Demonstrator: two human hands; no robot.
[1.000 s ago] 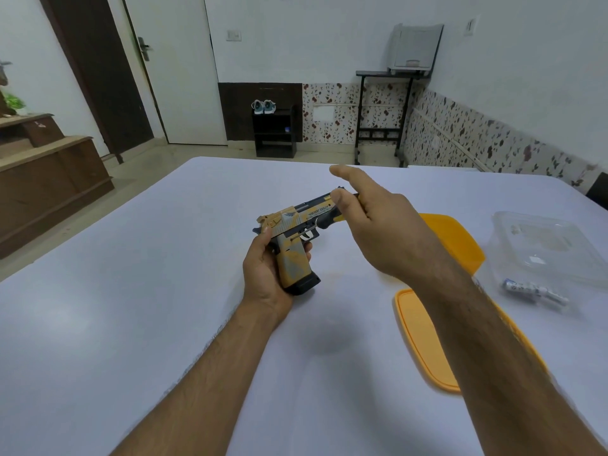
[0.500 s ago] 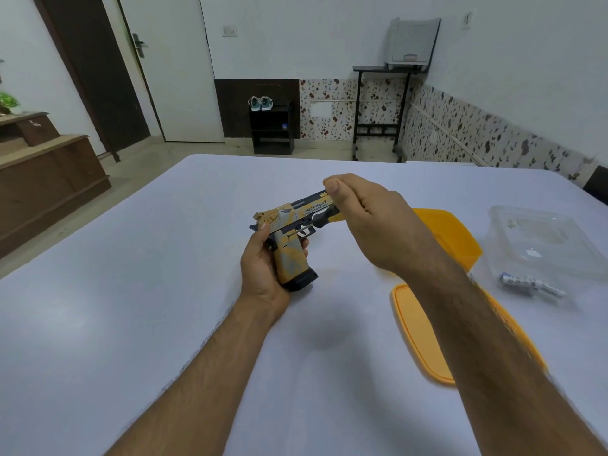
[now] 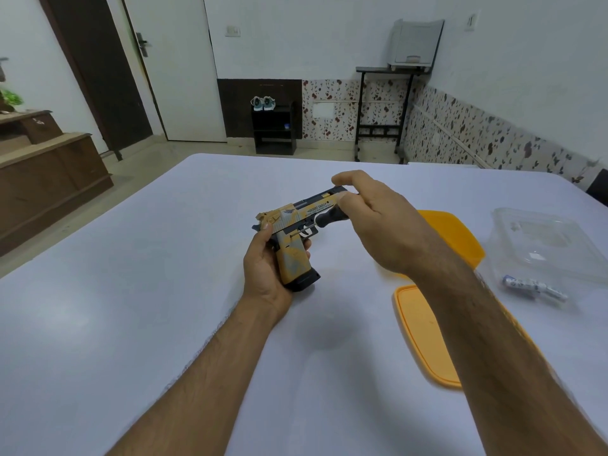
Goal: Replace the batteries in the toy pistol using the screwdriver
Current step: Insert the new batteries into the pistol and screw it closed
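White tabletop carries one clear container, two orange lids; left hand grips one toy pistol, right hand pinches one screwdriver.

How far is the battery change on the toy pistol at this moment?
Early stage. Done: the tool is picked up, and the clear container is open, its orange lid on the table. In hand: the left hand grips the toy pistol by its grip, and the right hand holds the screwdriver, tip at the frame near the trigger. Left: opening the compartment and swapping cells; the batteries lie untouched.
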